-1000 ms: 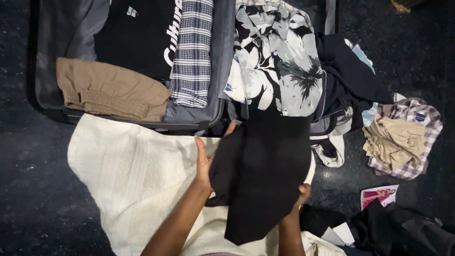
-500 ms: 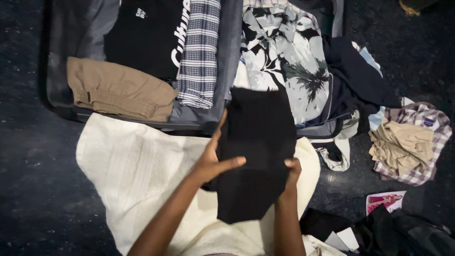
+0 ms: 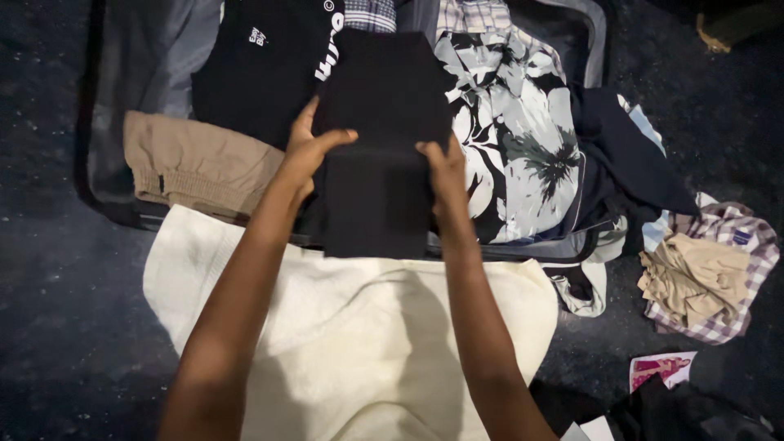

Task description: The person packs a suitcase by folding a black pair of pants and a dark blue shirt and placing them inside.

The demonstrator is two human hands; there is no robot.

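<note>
Both arms reach forward over a cream towel (image 3: pixel 359 343) spread on the dark floor (image 3: pixel 49 327), and between them they hold a folded black garment (image 3: pixel 380 147) above the open grey suitcase (image 3: pixel 155 73). The left hand (image 3: pixel 309 151) is closed on the garment's left edge, thumb lying across the top of the cloth and fingers tucked beneath it. The right hand (image 3: pixel 445 167) grips the right edge in the same way, thumb on top. The garment hangs flat between the two hands, its upper part over the middle of the suitcase and its lower edge reaching down to the case's near rim, just above the towel.

Inside the suitcase, a folded tan garment (image 3: pixel 200 167) lies at the near left, beside a black shirt with white lettering (image 3: pixel 261 65). A strip of plaid cloth (image 3: pixel 371 12) shows above the held garment. To the right lies a floral shirt in black, white and grey (image 3: pixel 523 139), with dark navy clothing (image 3: pixel 629 163) spilling over the case's right edge. On the floor further right sits a checked shirt (image 3: pixel 735 245) with a beige garment (image 3: pixel 694 278) bundled on top, and a small pink printed card (image 3: pixel 660 367) lies nearby.
</note>
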